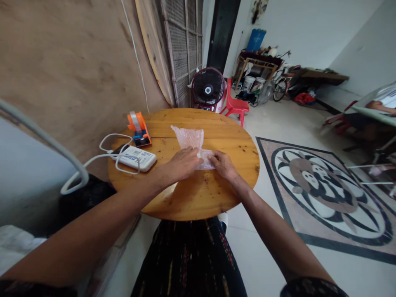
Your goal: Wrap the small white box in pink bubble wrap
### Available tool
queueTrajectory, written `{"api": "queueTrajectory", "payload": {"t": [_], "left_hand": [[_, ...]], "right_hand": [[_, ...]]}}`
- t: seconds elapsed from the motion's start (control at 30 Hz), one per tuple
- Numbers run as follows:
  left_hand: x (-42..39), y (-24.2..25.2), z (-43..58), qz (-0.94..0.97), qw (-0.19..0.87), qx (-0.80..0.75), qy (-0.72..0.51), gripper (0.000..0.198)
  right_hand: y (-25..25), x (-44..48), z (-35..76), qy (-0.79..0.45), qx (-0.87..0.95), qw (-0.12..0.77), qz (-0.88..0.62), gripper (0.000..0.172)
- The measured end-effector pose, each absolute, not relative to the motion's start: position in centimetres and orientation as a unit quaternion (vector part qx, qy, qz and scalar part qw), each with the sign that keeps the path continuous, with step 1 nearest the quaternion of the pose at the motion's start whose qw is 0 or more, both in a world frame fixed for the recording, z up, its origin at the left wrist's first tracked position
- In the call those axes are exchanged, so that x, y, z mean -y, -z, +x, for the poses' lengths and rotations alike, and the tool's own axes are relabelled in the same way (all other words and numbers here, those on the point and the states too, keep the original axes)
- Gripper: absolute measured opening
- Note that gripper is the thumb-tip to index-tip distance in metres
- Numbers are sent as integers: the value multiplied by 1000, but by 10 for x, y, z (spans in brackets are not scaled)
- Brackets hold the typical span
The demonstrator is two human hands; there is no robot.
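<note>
A crumpled piece of pale pink, see-through bubble wrap (189, 137) lies on the round wooden table (167, 202). My left hand (186, 161) is closed on its middle, fingertips pressed together at a gathered or folded spot. At the near right end of the wrap, my right hand (223, 164) pinches the edge between thumb and curled fingers. One loose flap spreads away from me beyond my left hand. Whether something is wrapped inside the folded part between my hands, I cannot tell.
An orange and blue tape dispenser (140, 128) and a white power bank (136, 158) with a looped white cable stand at the table's left. Beyond the far edge are a fan (208, 87) and a red plastic chair (235, 105). Another person's arm (379, 107) shows at far right.
</note>
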State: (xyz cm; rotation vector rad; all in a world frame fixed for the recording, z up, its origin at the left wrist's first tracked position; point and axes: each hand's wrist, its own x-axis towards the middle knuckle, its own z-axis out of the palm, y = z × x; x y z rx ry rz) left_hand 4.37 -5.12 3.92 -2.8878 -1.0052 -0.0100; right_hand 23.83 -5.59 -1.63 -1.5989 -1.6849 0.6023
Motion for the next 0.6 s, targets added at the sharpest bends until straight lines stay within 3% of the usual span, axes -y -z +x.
{"api": "queueTrajectory", "payload": {"t": [0.23, 0.43, 0.6], "left_hand": [[53, -39, 44, -941, 43, 334, 7, 39], [54, -36, 37, -940, 19, 333, 70, 51], [51, -30, 30, -919, -28, 374, 123, 28]], "right_hand": [[26, 51, 217, -391, 538, 487, -565, 25], [14, 57, 205, -442, 491, 516, -545, 27], [6, 59, 202, -440, 493, 498, -562, 23]]}}
